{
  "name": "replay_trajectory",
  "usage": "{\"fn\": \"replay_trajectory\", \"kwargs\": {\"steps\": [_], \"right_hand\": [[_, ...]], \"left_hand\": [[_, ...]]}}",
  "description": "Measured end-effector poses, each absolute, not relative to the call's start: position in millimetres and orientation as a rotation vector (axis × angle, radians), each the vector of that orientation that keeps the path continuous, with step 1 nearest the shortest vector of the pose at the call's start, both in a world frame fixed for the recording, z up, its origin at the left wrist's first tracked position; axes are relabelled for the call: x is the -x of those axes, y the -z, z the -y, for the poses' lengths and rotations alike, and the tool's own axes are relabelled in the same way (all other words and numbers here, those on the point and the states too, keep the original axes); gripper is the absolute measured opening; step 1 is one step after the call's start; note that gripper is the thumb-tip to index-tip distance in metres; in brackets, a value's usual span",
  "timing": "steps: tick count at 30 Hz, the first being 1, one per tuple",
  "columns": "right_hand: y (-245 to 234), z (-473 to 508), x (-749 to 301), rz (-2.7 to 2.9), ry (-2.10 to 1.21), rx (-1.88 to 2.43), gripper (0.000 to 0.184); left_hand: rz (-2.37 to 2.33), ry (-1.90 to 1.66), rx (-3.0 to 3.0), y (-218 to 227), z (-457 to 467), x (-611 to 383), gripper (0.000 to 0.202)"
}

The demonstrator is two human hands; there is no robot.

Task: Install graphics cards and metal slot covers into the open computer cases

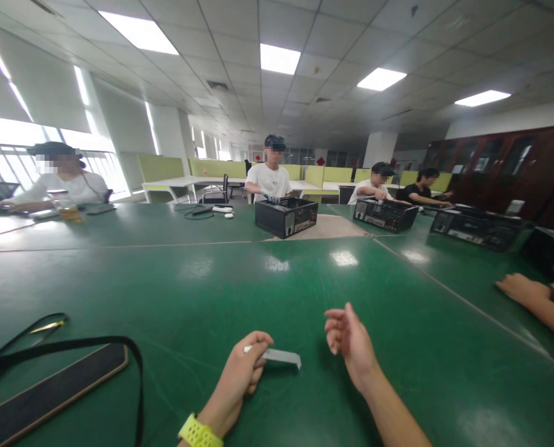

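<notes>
Over the green tabletop [202, 298], my left hand [244, 367], with a yellow-green watch strap at its wrist, pinches a thin whitish strip [282, 356] between thumb and fingers. The strip points to the right and its far end bends down in a small hook; its exact kind is unclear. To the right of the strip, my right hand [354, 347] is raised with the palm turned inward. Its fingers are loosely bent and apart from the thumb, with nothing in them. A gap separates this hand from the strip.
A dark flat board [58, 394] and a black strap [135, 360] lie at the left. Open black computer cases [272, 217] stand across the table, with people working at them. Another person's forearm [533, 298] rests at the right edge. Cables and a white mouse [229, 216] lie farther back.
</notes>
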State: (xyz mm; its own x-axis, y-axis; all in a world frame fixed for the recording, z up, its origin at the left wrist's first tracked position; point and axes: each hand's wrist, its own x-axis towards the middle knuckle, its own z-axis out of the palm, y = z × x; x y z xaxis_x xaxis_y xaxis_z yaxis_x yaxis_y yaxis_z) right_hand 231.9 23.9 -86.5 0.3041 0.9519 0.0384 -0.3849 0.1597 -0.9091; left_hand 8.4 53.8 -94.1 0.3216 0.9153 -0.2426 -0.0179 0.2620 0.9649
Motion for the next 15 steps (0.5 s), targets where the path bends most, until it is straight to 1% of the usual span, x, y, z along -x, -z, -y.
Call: {"fn": "replay_trajectory", "kwargs": {"steps": [2, 4, 5, 8, 11, 15], "right_hand": [[100, -15, -218, 1.205, -0.908, 1.249, 0.042], [107, -8, -206, 1.538, -0.788, 1.332, 0.040], [108, -6, -201, 1.625, -0.793, 1.339, 0.040], [110, -7, -193, 1.639, -0.854, 1.365, 0.040], [115, -11, -196, 1.558, -0.849, 1.361, 0.038], [120, -13, -206, 1.483, -0.827, 1.346, 0.034]], "left_hand": [[-0.961, -0.834, -1.128, 95, -52, -9, 0.031], [-0.900, -0.854, -1.151, 93, -49, -10, 0.033], [-0.888, -0.870, -1.169, 91, -47, -10, 0.035], [-0.942, -0.911, -1.337, 86, -45, -7, 0.039], [-1.107, -0.934, -1.686, 87, -47, -1, 0.035], [-1.344, -0.820, -2.024, 97, -51, 4, 0.045]]}}
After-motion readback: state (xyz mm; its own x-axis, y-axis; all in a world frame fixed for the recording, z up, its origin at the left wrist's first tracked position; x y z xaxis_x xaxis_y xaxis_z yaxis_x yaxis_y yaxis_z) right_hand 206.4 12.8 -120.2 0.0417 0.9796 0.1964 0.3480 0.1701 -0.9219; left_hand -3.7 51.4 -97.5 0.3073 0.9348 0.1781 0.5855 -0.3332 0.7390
